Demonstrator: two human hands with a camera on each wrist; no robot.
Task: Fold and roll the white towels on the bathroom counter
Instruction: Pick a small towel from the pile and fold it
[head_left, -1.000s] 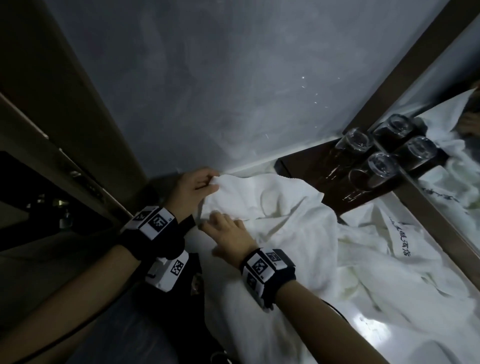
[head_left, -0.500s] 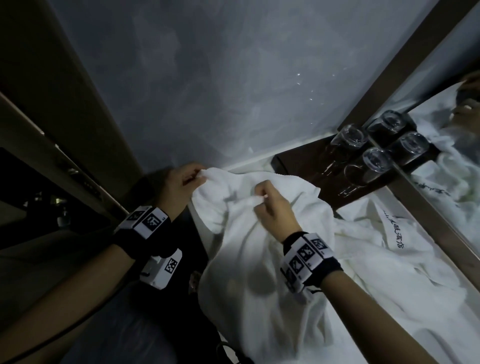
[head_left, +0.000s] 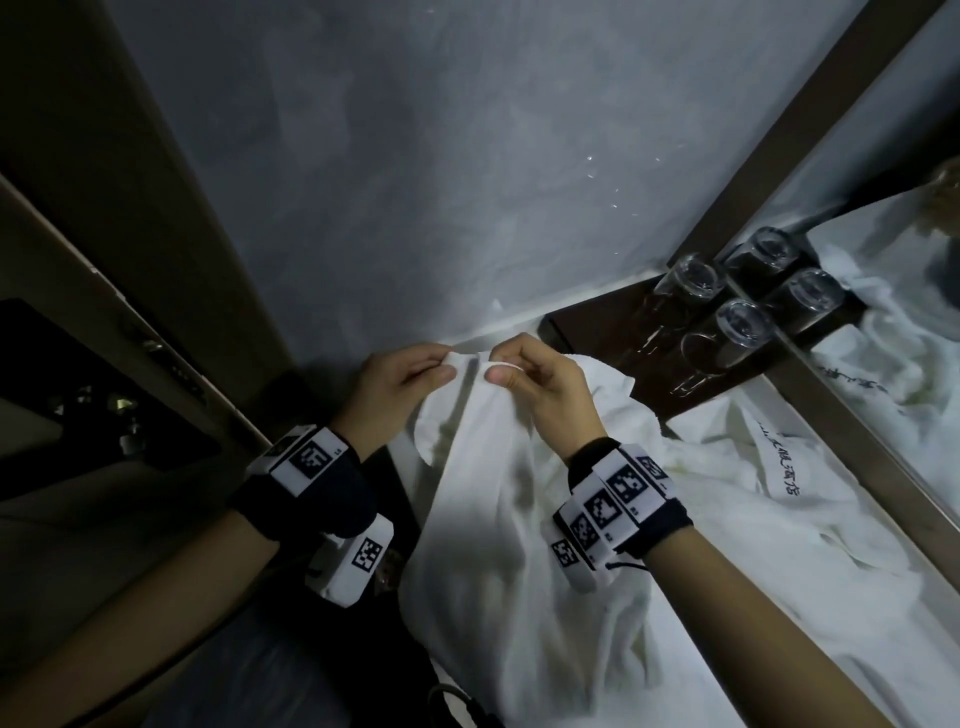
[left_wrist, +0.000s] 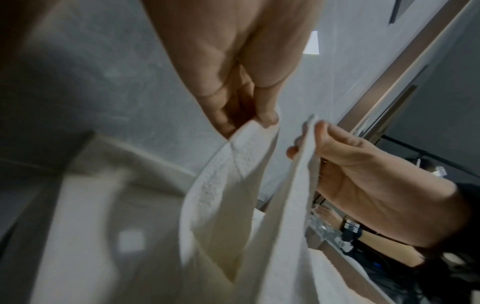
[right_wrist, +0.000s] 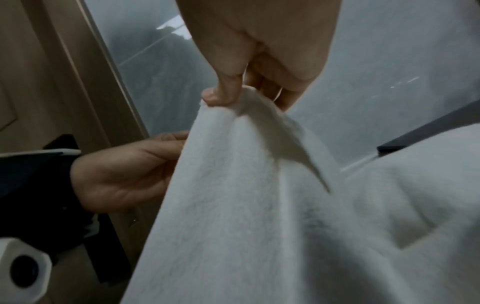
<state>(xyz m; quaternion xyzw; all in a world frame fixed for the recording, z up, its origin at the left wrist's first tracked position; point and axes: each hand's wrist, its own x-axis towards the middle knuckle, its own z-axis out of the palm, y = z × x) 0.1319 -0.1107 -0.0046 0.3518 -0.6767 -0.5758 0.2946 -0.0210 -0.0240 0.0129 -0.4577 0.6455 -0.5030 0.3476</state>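
A white towel (head_left: 498, 519) hangs from both hands above the counter's left end, its lower part draped over the counter edge. My left hand (head_left: 400, 384) pinches one top corner between thumb and fingers; the left wrist view shows that pinch on the towel (left_wrist: 233, 185). My right hand (head_left: 540, 384) pinches the neighbouring part of the top edge, a few centimetres to the right, with the towel (right_wrist: 259, 205) falling below the thumb. A second white towel (head_left: 779, 519) with dark lettering lies crumpled on the counter to the right.
Two upturned drinking glasses (head_left: 727, 332) stand on a dark wooden tray (head_left: 597, 332) at the back, doubled in the mirror (head_left: 893, 312) on the right. A grey wall (head_left: 415, 182) rises behind. A wooden door frame (head_left: 130, 234) runs along the left.
My right hand lifted from the towel on the counter, caught its top edge and came up beside the left hand. The towel now hangs raised between both hands.
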